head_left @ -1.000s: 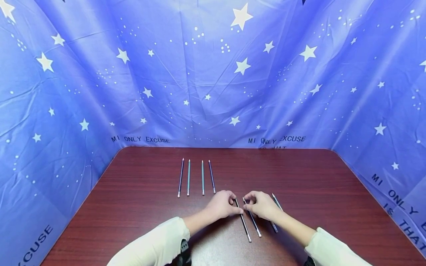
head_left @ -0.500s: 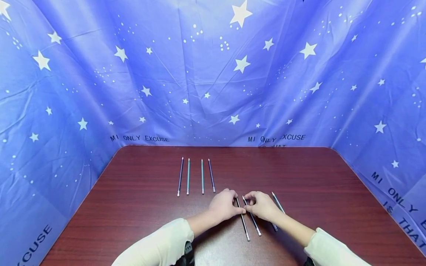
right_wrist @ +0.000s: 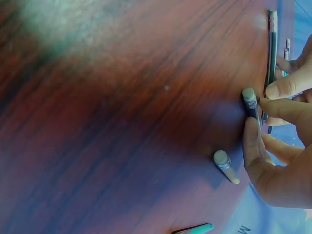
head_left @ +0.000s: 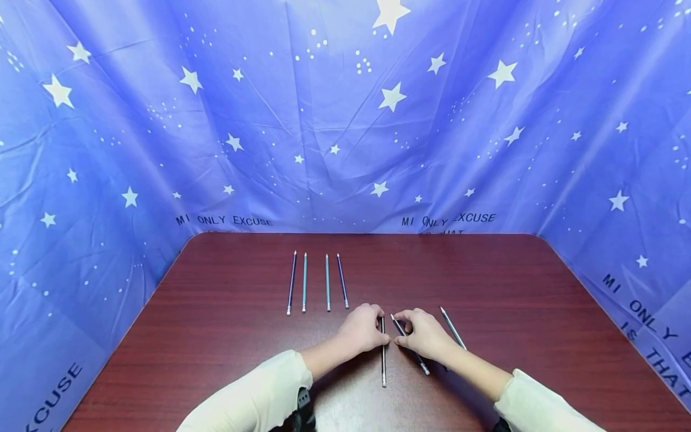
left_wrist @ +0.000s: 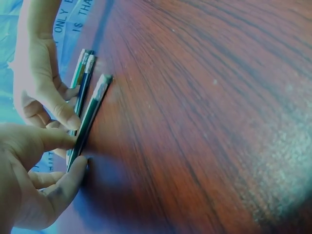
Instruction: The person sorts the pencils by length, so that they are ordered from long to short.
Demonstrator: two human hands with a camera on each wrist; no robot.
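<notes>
My left hand (head_left: 364,329) pinches a dark pencil (head_left: 384,363) between thumb and fingers, its eraser end towards me. Just to the right, another dark pencil (head_left: 418,362) slants away from it, and my right hand (head_left: 429,336) pinches that one. The right wrist view shows the thumb and fingers on either side of it, close behind its eraser (right_wrist: 249,95). In the left wrist view the held pencil (left_wrist: 91,109) lies along the tabletop, its far part hidden by my fingers. Under my right forearm lies a greyish pencil (head_left: 452,327), partly covered.
Several blue and turquoise pencils, among them a turquoise one (head_left: 327,283), lie in a spaced row further back, tips pointing away. The reddish-brown table (head_left: 216,336) ends at a blue star-printed cloth (head_left: 345,120). A turquoise object (right_wrist: 199,228) shows at the right wrist view's lower edge.
The pencil in my left hand has swung from a slant to nearly straight, its eraser end moving left. The right hand's pencil slants more, so their eraser ends are further apart.
</notes>
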